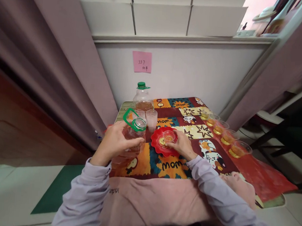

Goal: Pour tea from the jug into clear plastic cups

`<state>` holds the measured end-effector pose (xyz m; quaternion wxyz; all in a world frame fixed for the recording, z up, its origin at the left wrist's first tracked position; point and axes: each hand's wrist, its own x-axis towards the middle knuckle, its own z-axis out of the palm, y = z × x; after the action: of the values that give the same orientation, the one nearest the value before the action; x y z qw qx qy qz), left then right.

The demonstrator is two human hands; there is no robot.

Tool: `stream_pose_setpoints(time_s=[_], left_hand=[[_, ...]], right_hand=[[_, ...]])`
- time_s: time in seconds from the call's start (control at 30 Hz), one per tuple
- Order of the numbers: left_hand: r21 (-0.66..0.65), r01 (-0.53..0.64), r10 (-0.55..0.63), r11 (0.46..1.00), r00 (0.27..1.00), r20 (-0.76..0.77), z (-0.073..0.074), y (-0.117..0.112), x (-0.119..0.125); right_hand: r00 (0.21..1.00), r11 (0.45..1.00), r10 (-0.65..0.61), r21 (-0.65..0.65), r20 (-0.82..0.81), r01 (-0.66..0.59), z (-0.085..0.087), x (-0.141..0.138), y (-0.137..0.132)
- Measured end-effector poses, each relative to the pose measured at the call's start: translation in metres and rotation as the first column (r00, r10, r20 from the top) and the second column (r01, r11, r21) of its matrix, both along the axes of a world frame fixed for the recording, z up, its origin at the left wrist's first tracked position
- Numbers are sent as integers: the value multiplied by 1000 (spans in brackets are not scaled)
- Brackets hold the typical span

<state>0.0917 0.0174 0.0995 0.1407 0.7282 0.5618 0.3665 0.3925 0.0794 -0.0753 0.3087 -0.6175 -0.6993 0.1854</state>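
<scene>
My left hand (pixel 116 140) is wrapped round a clear plastic jug (pixel 132 139) with a green handle ring and an open neck, held upright over the table's left side. My right hand (pixel 182 144) grips a small clear cup (pixel 168 136) with yellowish liquid in it, sitting on a red plate (pixel 156 144). The plate lies on a colourful patterned cloth (pixel 172 164). Just behind the jug stands a stack of empty clear cups (pixel 152 120).
A second jug with a green cap (pixel 142 98) stands at the back left by the wall. Several filled cups (pixel 224 132) line the table's right edge on a red sheet (pixel 262 176). A pink note (pixel 142 61) hangs on the wall. Curtains flank both sides.
</scene>
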Motion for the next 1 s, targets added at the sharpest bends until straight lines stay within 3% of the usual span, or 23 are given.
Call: stream_pose_setpoints(time_s=[0.33, 0.7, 0.83, 1.0], left_hand=[[-16, -99, 98, 995, 991, -87, -4, 6, -9], [-45, -123, 117, 991, 987, -111, -7, 8, -11], [-51, -156, 151, 986, 984, -91, -5, 7, -12], [-79, -180, 173, 980, 981, -90, -2, 4, -15]], right_hand=[[993, 997, -25, -64, 114, 33, 17, -12, 0], [997, 997, -41, -62, 64, 45, 37, -13, -6], [990, 995, -96, 24, -105, 99, 41, 13, -29], [920, 970, -203, 62, -337, 236, 37, 85, -76]])
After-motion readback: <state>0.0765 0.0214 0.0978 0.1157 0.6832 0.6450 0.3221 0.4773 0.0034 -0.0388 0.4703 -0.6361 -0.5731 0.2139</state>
